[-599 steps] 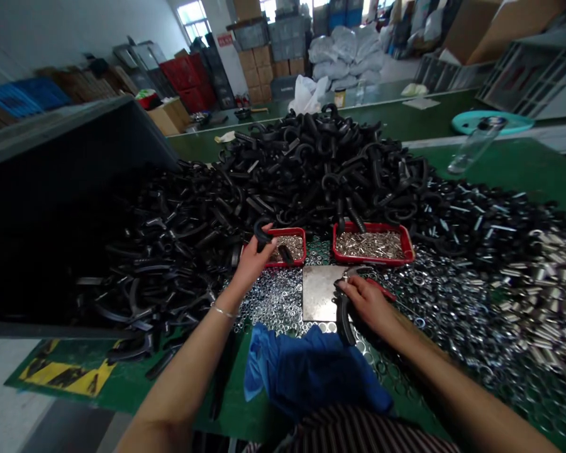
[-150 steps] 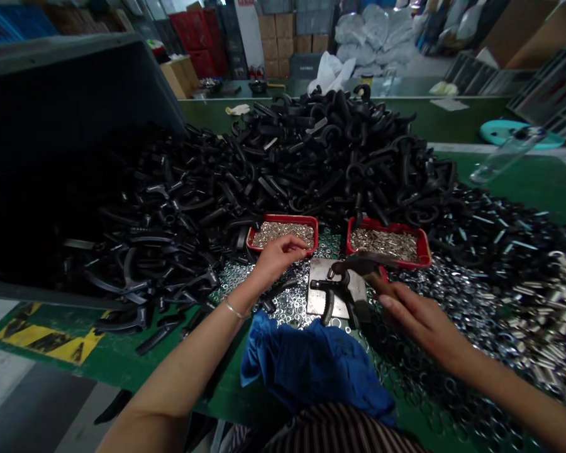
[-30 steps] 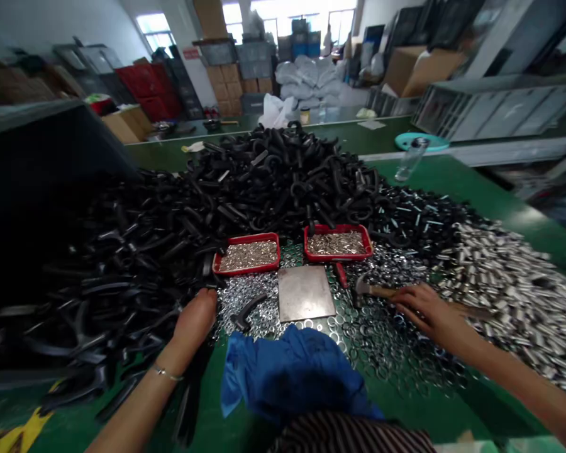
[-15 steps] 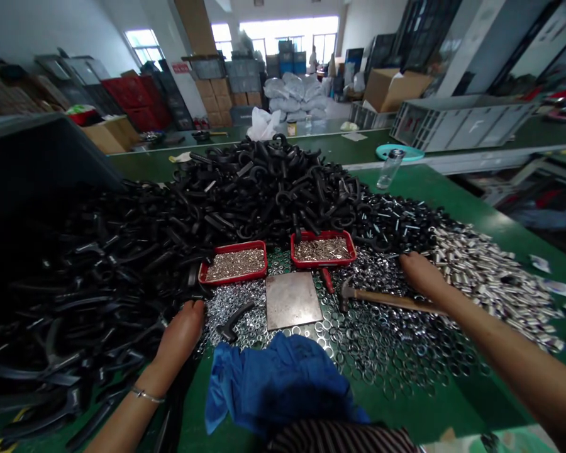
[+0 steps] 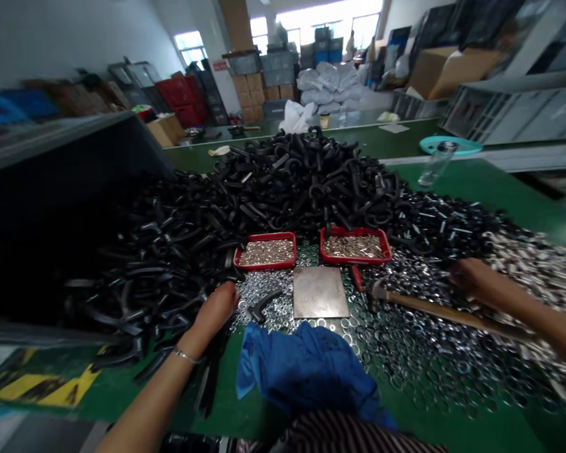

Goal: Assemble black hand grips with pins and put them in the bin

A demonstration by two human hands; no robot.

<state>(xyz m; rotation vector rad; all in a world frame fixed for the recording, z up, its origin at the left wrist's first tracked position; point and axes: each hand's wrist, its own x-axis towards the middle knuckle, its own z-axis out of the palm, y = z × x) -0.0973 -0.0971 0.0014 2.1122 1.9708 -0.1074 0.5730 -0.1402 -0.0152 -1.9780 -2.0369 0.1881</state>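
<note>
My left hand (image 5: 219,308), with a bracelet at the wrist, is closed at the right edge of a heap of black curved handles (image 5: 155,270). Its fingertips are hidden, and I cannot see what is in them. A single black handle (image 5: 263,306) lies to its right on small metal rings. My right hand (image 5: 475,277), somewhat blurred, is curled low over the loose metal parts, between the rings (image 5: 424,283) and the silver sleeves (image 5: 523,251). Whatever it grips is hidden. Below it lies a wooden-handled hammer (image 5: 434,306).
A flat metal plate (image 5: 319,293) lies centrally, below two red trays (image 5: 265,267) of small metal pins. A red-handled tool (image 5: 357,279) lies beside it. Blue cloth (image 5: 306,371) covers the near edge. A glass bottle (image 5: 436,165) and a turquoise lid (image 5: 466,148) stand farther back.
The view has turned left, so everything sits farther right in the picture. My right hand has shifted slightly rightward from the hammer head. My left hand stays beside the black handles.
</note>
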